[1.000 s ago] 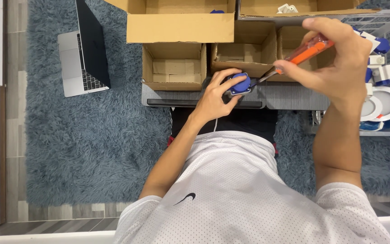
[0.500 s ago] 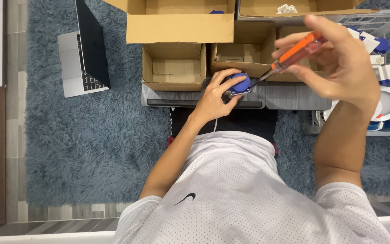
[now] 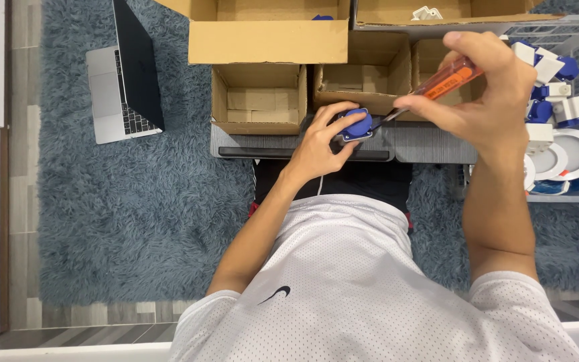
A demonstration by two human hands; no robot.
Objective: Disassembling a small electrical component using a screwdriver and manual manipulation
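Note:
My left hand [image 3: 322, 142] grips a small blue and white plastic part [image 3: 355, 125] and holds it over the grey tray [image 3: 423, 145] in front of me. My right hand [image 3: 485, 94] is closed around an orange-handled screwdriver [image 3: 445, 82]. Its metal tip points down and left and touches the right edge of the blue part. My fingers hide most of the part's underside.
Open cardboard boxes [image 3: 257, 99] stand behind the tray, one with pale blocks inside. An open laptop [image 3: 123, 87] lies on the blue shaggy rug [image 3: 122, 221] at the left. A wire basket [image 3: 564, 114] at the right holds several white and blue parts.
My right hand has shifted a little on the screwdriver handle, turning it. The left hand and the blue part have stayed in place.

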